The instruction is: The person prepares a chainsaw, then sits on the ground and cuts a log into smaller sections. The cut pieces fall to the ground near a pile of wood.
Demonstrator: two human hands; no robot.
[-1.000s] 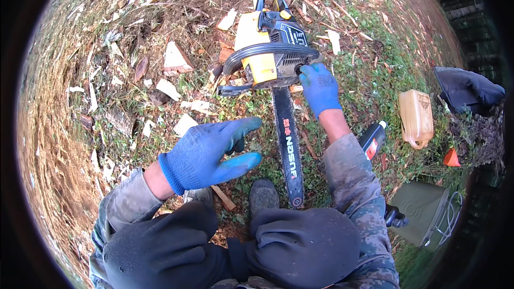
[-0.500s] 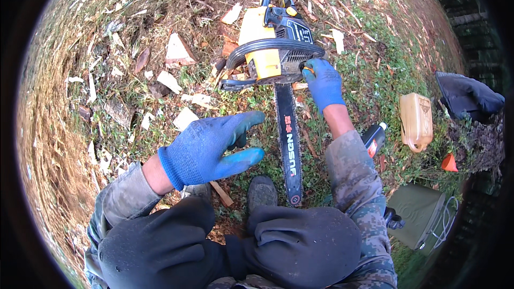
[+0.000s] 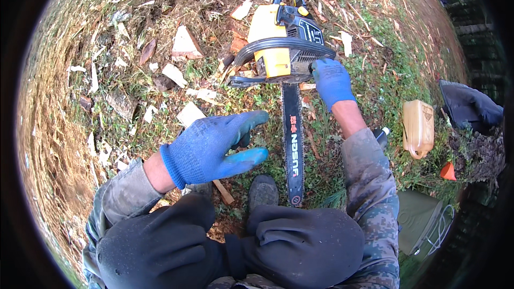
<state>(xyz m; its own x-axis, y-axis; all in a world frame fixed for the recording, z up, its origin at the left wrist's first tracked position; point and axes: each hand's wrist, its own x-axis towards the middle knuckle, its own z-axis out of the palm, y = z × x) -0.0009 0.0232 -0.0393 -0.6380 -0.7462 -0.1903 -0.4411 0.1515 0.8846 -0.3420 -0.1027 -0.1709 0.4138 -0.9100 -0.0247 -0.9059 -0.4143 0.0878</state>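
Observation:
A yellow and black chainsaw (image 3: 273, 64) lies on the ground ahead, its long guide bar (image 3: 293, 144) pointing back toward my boots. My right hand (image 3: 332, 81), in a blue work glove, is at the right side of the saw body, close to where the bar begins. Its fingers are closed on a small dark cap-like part there, mostly hidden by the glove. My left hand (image 3: 214, 144), gloved in the same blue, hovers left of the bar without touching it. Thumb and fingers are apart, with nothing between them.
Right of my arm stand a dark bottle with a white cap (image 3: 382, 136) and a yellowish plastic jug (image 3: 417, 129). Farther right are dark cloth (image 3: 471, 106), an orange funnel-like piece (image 3: 448, 171) and a green flat container (image 3: 420, 219). Wood chips and a split wedge (image 3: 185, 44) litter the grass.
The chainsaw and ground appear shifted slightly right in view. My right hand has turned a little at the saw's side, now covering more of the small part. The left hand stays nearly still.

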